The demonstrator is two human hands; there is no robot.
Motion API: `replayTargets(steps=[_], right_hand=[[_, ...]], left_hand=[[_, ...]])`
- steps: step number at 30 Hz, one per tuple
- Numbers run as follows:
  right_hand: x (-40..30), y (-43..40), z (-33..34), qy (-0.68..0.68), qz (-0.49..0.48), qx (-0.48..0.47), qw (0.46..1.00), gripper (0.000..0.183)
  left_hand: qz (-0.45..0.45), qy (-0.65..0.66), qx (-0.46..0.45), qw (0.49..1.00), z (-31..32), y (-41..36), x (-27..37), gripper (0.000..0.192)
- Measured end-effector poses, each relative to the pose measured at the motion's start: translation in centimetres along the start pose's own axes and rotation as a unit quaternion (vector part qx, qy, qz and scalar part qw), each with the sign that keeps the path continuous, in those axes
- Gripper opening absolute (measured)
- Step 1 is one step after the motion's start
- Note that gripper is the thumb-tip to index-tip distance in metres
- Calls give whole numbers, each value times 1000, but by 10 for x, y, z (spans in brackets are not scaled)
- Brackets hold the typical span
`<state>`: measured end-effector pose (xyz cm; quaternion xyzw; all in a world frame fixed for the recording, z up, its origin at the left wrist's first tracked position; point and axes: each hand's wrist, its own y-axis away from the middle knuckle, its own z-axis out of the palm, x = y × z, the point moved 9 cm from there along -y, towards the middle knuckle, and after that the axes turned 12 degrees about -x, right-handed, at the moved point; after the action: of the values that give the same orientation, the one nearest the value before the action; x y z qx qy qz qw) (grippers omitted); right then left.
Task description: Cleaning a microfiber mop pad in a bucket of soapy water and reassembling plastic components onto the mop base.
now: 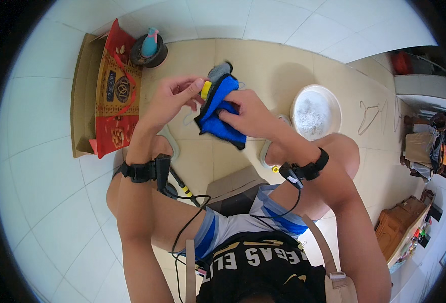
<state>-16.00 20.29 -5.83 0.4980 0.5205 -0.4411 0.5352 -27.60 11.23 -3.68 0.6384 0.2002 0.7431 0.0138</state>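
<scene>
A blue cloth (219, 102) with black edging and a grey face hangs in front of me, bunched and folded. My right hand (241, 113) grips its blue side, the fingers tucked into a fold. On the cloth's left edge is a small yellow plastic piece (206, 90), pinched by my left hand (181, 92) between thumb and fingers. A thin pale loop (187, 118), wire or cord, shows below my left hand; what it joins is hidden by the cloth.
A white bucket (336, 110) of foamy water stands right. Left are a red-and-gold cardboard box (118, 102) and a blue spray bottle (149, 47) in a dark round container (162, 57). A hanger (369, 117) and a yellow ring (275, 169) lie on the tiled floor.
</scene>
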Motion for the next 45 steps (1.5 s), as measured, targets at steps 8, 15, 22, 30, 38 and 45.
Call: replayTargets(steps=[8, 15, 22, 30, 38, 45], right_hand=[[21, -7, 17, -325, 32, -23, 945, 27], [-9, -6, -1, 108, -79, 21, 991, 20], [10, -9, -3, -64, -29, -30, 997, 26], [29, -8, 15, -426, 73, -18, 902, 22], [27, -6, 10, -376, 70, -1, 924, 27], [-2, -5, -7, 105, -38, 23, 993, 25]], left_hand=[[138, -48, -24, 989, 18, 7, 23, 32], [-41, -46, -20, 998, 7, 3, -11, 37], [41, -34, 11, 999, 13, -3, 6, 34], [143, -79, 1, 987, 15, 1, 18, 36], [126, -110, -9, 986, 14, 2, 17, 36], [-56, -69, 37, 995, -1, -1, -6, 36]])
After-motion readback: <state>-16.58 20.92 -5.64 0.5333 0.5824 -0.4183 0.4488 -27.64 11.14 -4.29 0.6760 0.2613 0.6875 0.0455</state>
